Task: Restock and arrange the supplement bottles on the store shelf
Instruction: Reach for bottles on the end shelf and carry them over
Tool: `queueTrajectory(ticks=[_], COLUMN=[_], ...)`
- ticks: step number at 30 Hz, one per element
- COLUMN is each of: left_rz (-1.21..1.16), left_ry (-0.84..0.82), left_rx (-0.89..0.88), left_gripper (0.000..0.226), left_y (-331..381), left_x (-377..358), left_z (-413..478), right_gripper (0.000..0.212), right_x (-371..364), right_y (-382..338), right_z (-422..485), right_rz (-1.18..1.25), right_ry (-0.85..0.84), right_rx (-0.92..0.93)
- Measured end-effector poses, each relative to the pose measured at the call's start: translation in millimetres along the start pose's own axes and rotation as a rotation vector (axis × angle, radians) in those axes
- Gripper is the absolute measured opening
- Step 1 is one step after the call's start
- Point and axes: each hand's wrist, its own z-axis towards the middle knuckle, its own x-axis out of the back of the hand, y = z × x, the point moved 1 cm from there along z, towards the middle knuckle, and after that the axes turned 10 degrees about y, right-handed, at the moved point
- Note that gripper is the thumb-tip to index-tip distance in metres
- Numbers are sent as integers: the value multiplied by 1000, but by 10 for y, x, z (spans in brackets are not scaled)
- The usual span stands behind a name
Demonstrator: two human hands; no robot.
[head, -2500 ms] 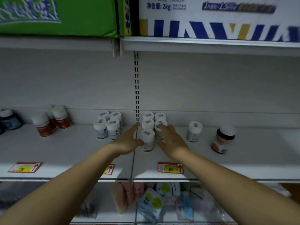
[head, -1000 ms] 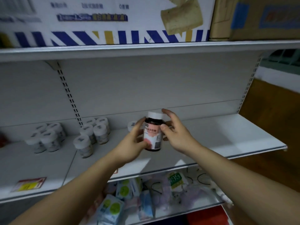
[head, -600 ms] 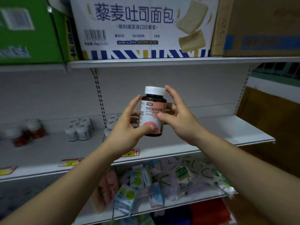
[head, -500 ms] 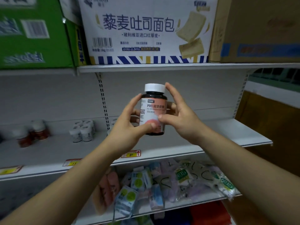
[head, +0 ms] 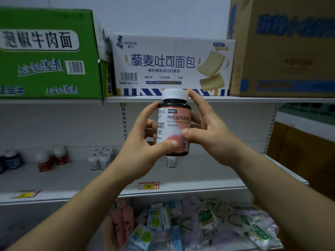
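Observation:
Both my hands hold a dark supplement bottle [head: 173, 122] with a white cap and pink label, upright in front of me, label facing me. My left hand [head: 143, 142] grips its left side, thumb across the lower label. My right hand [head: 208, 131] grips the right side, thumb on the label, forefinger up by the cap. On the white shelf [head: 72, 176] below stand small white bottles [head: 100, 158], one more white bottle [head: 171, 162] just under the held one, red-brown bottles [head: 52, 158] and dark blue bottles [head: 10, 160] further left.
Cartons fill the upper shelf: a green one [head: 49, 53], a white bread carton [head: 172, 64] and a brown one [head: 282, 48]. Price tags [head: 148, 185] sit on the shelf edge. Packets [head: 181, 223] crowd the lower shelf. A wooden surface [head: 299, 156] lies right.
I lifted the dark bottle from the shelf's right part and raised it to chest height with both hands. My view tilted upward, showing more of the cartons.

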Motion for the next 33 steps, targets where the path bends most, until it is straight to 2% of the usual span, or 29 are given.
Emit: queueTrajectory(ticks=[10, 18, 24, 33], left_rz=[20, -27, -53, 204], left_ry=[66, 87, 105, 155], left_rx=[55, 188, 227, 259], left_gripper=[72, 81, 80, 72], left_y=[64, -48, -102, -294], left_x=[-4, 421, 1158, 3019], left_z=[-19, -114, -190, -460], right_gripper=[83, 79, 80, 88], right_x=[57, -379, -1136, -3003], right_y=[20, 162, 182, 460], right_z=[107, 267, 390, 653], right_rz=[-4, 15, -32, -97], right_ry=[-97, -174, -165, -255], right_rx=[31, 98, 154, 99])
